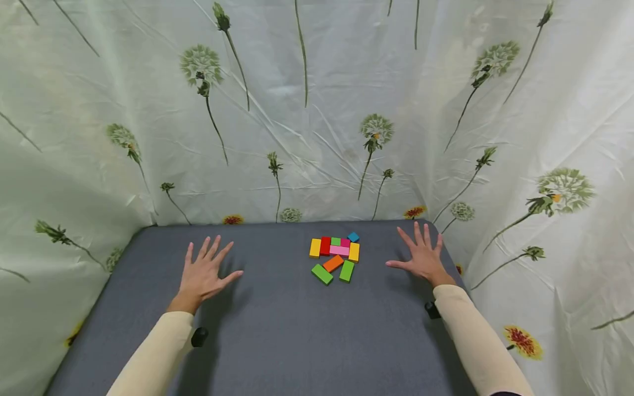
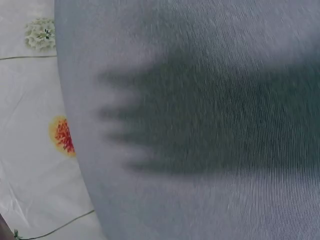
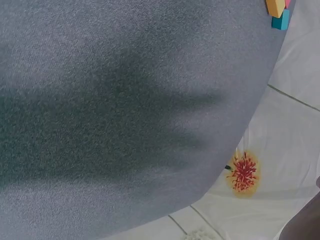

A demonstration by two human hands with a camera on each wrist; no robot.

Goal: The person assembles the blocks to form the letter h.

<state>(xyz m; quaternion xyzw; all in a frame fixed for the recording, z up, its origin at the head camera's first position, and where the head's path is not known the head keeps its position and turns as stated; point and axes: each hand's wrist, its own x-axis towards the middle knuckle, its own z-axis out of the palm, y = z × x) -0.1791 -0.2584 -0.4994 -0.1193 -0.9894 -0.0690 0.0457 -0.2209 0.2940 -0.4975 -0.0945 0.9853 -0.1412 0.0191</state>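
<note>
Both hands are spread over the grey table in the head view, fingers straight and apart, holding nothing. The left hand [image 1: 203, 278] is over the left part, well away from the blocks. On the right, the right hand [image 1: 421, 256] has its thumb pointing toward the block group. That group holds a red block [image 1: 324, 246], two yellow blocks [image 1: 354, 252], a pink block [image 1: 339, 250], a magenta block [image 1: 345, 242], a small blue block [image 1: 353, 237], an orange block [image 1: 333, 263] and several green blocks [image 1: 346, 271]. In the wrist views, hand shadows fall on the cloth.
The grey table [image 1: 277, 330] has rounded far corners. A white curtain [image 1: 327, 137] printed with dandelions hangs behind it and along both sides. Small black devices [image 1: 200, 336] sit at the wrists. The right wrist view shows the blue block [image 3: 280, 20] near the table's edge.
</note>
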